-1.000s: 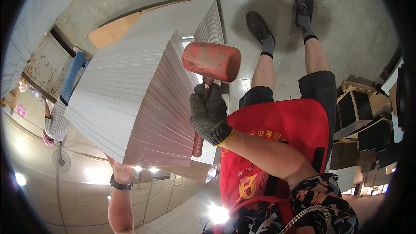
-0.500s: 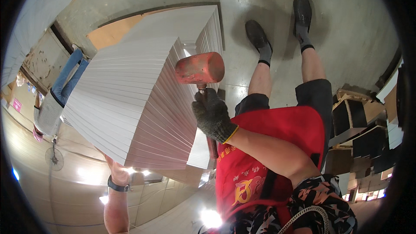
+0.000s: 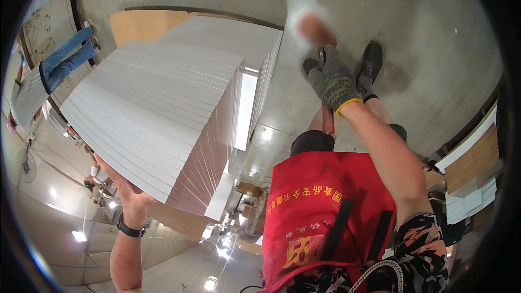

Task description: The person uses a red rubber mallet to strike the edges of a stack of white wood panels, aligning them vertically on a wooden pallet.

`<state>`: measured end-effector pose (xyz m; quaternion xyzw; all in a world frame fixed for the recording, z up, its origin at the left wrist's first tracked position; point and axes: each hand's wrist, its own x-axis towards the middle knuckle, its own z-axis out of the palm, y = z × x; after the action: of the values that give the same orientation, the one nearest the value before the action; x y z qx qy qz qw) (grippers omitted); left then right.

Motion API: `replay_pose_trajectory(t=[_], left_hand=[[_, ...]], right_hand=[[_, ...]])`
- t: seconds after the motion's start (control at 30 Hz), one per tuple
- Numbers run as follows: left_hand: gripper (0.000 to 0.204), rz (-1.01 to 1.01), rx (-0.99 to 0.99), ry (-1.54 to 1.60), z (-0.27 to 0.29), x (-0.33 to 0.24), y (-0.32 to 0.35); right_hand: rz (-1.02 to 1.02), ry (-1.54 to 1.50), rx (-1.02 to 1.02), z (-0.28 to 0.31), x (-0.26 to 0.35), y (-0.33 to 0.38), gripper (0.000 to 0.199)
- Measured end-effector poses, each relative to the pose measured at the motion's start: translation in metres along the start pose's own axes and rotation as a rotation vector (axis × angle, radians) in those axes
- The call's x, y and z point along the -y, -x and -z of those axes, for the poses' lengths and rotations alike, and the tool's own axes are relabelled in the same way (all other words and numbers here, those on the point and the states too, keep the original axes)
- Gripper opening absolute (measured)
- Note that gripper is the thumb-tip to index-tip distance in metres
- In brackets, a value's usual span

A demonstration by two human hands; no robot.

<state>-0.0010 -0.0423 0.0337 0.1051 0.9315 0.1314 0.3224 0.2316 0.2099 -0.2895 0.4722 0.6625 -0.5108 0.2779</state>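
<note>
A tall stack of white panels [image 3: 146,114] takes up the left middle, its layered edges fanned out along the near side. My bare left hand [image 3: 134,201], with a dark watch at the wrist, lies against the stack's lower left side. Its fingers stretch along the edge, partly hidden by the panels. In a grey knit glove with a yellow cuff, my right hand [image 3: 334,81] is closed around the handle of a mallet. The mallet's reddish head [image 3: 315,28] is blurred and hangs over the floor, right of the stack and apart from it.
A tan board [image 3: 144,24] shows under the far end of the stack. My shoes [image 3: 370,61] stand on the grey floor [image 3: 434,49]. At the far left is a person in jeans [image 3: 68,62]; another person [image 3: 93,180] is lower down. Stacked boards [image 3: 472,179] stand at right.
The mallet has swung from beside the stack's edge away to the far right, over the floor. My left hand stays at the stack. The whole view has shifted somewhat.
</note>
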Motion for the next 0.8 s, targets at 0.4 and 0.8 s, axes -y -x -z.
replay_pose_trajectory(t=[0.4, 0.8], left_hand=[[0.136, -0.095, -0.010, -0.219, 0.012, 0.021, 0.018], [0.087, 0.252, 0.056, -0.093, 0.087, 0.113, 0.119]], right_hand=[[0.107, 0.342, -0.013, 0.012, -0.034, -0.166, 0.048], [-0.005, 0.914, 0.111, 0.054, -0.105, -0.305, 0.037]])
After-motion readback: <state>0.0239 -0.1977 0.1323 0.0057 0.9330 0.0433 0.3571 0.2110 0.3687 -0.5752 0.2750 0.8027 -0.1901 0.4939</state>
